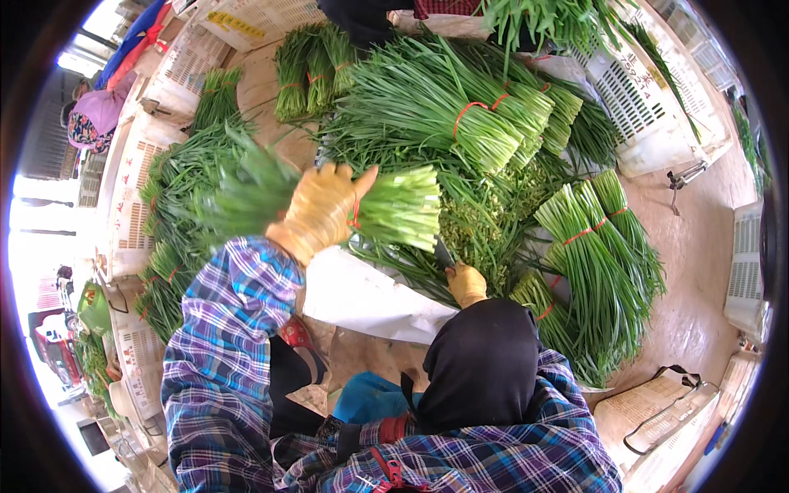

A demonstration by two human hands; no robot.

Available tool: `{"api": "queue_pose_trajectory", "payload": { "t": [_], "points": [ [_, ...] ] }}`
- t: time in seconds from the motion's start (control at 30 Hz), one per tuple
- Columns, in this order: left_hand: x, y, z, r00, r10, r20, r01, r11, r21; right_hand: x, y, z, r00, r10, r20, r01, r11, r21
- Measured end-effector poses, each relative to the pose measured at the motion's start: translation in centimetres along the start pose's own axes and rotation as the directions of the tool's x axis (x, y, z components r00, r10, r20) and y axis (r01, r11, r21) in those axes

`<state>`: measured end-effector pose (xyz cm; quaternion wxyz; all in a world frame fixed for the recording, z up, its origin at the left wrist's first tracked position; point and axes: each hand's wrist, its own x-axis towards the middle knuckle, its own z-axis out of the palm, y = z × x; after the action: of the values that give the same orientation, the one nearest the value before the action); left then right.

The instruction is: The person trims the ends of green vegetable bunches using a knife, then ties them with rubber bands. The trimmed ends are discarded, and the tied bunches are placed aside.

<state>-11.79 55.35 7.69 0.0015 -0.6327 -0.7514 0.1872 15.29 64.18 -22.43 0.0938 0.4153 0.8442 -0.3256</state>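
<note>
My left hand (323, 209), in a yellowish rubber glove, grips a bundle of garlic chives (404, 206) tied with a red band. Its pale cut stalk ends point right, and the leaves blur away to the left. Just below those ends, my right hand (466, 285) in a similar glove holds a knife; the dark blade (442, 252) slants up towards the stalks, and I cannot tell whether it touches them. Under both lies a heap of loose leaves and trimmings (474, 228) on a white sheet (370, 289). Part of my right arm is hidden behind a black cloth covering (484, 363).
Large tied chive bundles (431, 105) lie beyond the trimmings, more bundles (592, 259) at right. A long pile of chives (185, 185) runs along the left. White plastic crates (635, 92) stand around, one with a wire handle (666, 407). Another person's dark sleeve (357, 18) shows at the top.
</note>
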Motion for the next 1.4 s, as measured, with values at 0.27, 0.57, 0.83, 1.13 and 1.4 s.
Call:
{"api": "queue_pose_trajectory", "payload": {
  "t": [0.27, 0.57, 0.83, 1.13, 1.4],
  "points": [
    [14.4, -0.8, -5.3, 0.783, 0.083, -0.616, -0.088, 0.996, 0.022, -0.5, -0.6, -1.3, 1.0, 0.004, 0.012, -0.005, 0.998, 0.063],
    [22.5, 4.0, -0.4, 0.995, -0.085, -0.054, 0.055, 0.907, -0.418, -0.6, 0.0, -1.1, 1.0, -0.023, -0.006, 0.023, 0.998, 0.059],
    [4.0, -9.5, 7.0, 0.985, -0.142, -0.099, 0.092, 0.915, -0.392, 0.6, 2.1, -0.1, 0.994, -0.066, 0.088, 0.063, 0.997, 0.039],
    [-54.5, -24.3, 17.4, -0.134, -0.944, 0.3, 0.984, -0.164, -0.076, 3.0, 5.9, 1.1, 0.986, -0.162, -0.026, 0.164, 0.98, 0.117],
    [-61.1, -26.6, 27.0, -0.262, -0.95, 0.169, 0.87, -0.308, -0.386, 4.0, 7.0, -0.1, 0.987, -0.159, -0.01, 0.159, 0.987, 0.03]
  ]
}}
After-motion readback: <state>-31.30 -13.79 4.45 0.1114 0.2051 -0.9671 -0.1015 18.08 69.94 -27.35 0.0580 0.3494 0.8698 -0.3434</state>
